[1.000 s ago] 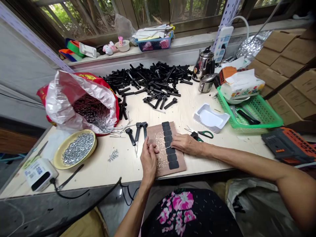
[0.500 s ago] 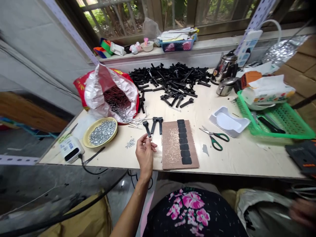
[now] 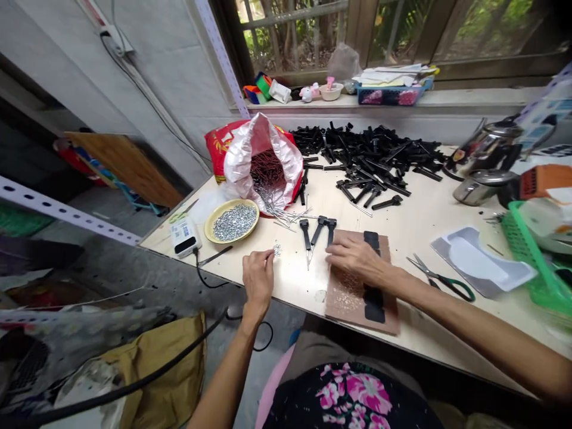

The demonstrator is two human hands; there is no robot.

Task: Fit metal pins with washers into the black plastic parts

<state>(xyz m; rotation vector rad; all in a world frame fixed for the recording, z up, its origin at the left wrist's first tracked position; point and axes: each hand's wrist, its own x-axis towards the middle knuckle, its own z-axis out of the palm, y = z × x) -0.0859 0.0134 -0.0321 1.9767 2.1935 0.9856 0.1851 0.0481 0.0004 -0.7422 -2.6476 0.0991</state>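
My left hand [image 3: 259, 277] is at the table's front, its thumb and fingers pinched together beside a small pile of tiny silver metal pieces [image 3: 277, 249]; anything in the pinch is too small to make out. My right hand [image 3: 357, 260] reaches in from the right, over a brown board [image 3: 344, 307] with a column of black pads [image 3: 374, 304]. Its fingers are bent together near the board's left edge, and what they hold is hidden. Between the hands lie black plastic parts with thin metal rods [image 3: 318, 229], one of them partly behind the right fingers.
A yellow bowl of silver pieces [image 3: 210, 229] and a red bag of metal rods [image 3: 217, 149] stand left. Black parts [image 3: 370, 149] are heaped at the back. Scissors [image 3: 456, 287], a white tray [image 3: 482, 256] and a green basket [image 3: 527, 250] lie right.
The view has swung left. My left hand has moved from the black parts to the small silver pile. My right hand has come from the lower right onto the board.
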